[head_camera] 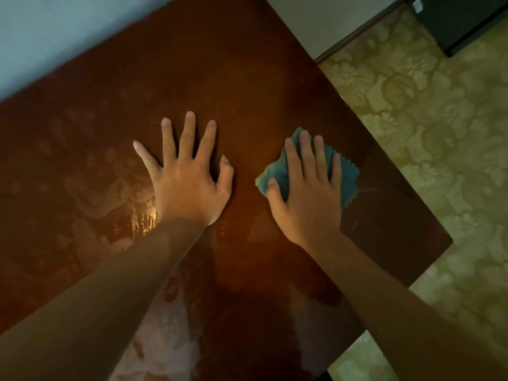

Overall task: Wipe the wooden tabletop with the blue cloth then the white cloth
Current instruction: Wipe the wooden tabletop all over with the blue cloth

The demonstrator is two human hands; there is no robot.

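From the head camera, looking steeply down, a glossy reddish-brown wooden tabletop (247, 86) fills most of the view, set at a slant so that one corner points to the right. Its polish throws back pale reflections and a bright glint just left of the left wrist.

The left hand (187, 185) lies palm down on the bare wood near the middle of the table, its fingers straight and spread wide, gripping nothing. The forearm runs back toward the lower left corner of the view.

The right hand (308, 193) sits just beside it to the right, palm down on the blue cloth (347, 178). Its fingers are laid out almost straight over the fabric, pressing it flat to the wood, while the thumb rests on the cloth's left edge; the hand presses rather than clenches. The cloth is bunched under the palm, and its zigzag-cut edges stick out past the fingertips and on the right side of the hand. It lies on the table's right part, near the right-hand edge but still well on the wood.

Beyond the table edge on the right is a floor (439, 133) with a pale green floral pattern, and a dark piece of furniture (467, 20) stands in the upper right corner. A pale wall (55, 31) shows at the upper left
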